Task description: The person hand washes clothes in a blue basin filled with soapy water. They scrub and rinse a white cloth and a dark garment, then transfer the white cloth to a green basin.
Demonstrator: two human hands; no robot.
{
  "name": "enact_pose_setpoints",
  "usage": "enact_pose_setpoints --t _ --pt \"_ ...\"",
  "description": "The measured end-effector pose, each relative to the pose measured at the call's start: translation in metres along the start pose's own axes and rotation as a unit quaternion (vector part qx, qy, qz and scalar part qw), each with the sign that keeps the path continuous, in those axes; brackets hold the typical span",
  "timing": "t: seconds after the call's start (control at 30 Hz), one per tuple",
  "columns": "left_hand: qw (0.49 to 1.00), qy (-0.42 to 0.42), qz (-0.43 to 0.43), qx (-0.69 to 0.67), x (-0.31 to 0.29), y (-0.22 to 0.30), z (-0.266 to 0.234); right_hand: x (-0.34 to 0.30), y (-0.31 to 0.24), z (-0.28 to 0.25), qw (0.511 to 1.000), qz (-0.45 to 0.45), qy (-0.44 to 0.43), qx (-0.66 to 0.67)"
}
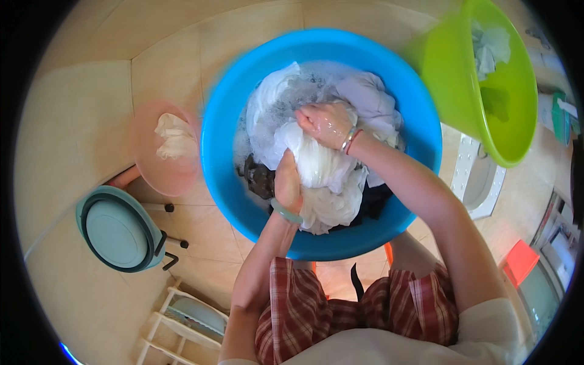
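A large blue basin [214,152] in front of me holds soapy water, several pale garments and some dark cloth [260,177]. Between my hands a white garment [315,159] is bunched up, wet and folded. My right hand [326,123], with a silver bracelet at the wrist, is closed in a fist on the upper part of it. Lower left, my left hand [288,181], wearing a pale green bangle [286,211], grips the garment's side; its thumb shows, while its other fingers are hidden. A lavender-white garment [368,97] lies in the suds beyond my right hand.
A lime green bucket [447,79] with pale cloth inside stands at the far right, beside a white perforated plastic piece [491,182]. Left of the basin is a pink tub [149,143] with a white cloth. A teal folding basin [115,234] and a slatted rack [159,313] are lower left.
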State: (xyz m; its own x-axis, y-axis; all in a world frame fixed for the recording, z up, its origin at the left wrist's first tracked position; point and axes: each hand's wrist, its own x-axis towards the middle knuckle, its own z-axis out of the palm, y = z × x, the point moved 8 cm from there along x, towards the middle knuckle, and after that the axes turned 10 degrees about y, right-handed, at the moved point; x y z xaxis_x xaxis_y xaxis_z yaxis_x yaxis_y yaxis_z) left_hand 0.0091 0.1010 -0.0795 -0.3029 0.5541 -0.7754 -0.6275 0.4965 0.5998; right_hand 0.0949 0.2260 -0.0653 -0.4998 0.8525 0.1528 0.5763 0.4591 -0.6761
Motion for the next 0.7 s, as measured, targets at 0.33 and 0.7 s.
enact_pose_setpoints --t 0.33,0.7 --pt "0.993 0.046 0.079 0.072 0.074 0.012 -0.017 -0.029 0.036 0.032 0.992 0.054 -0.100 -0.062" --pt "0.979 -0.135 -0.118 -0.099 0.061 -0.002 0.011 -0.051 -0.096 -0.017 0.994 -0.089 -0.054 0.046"
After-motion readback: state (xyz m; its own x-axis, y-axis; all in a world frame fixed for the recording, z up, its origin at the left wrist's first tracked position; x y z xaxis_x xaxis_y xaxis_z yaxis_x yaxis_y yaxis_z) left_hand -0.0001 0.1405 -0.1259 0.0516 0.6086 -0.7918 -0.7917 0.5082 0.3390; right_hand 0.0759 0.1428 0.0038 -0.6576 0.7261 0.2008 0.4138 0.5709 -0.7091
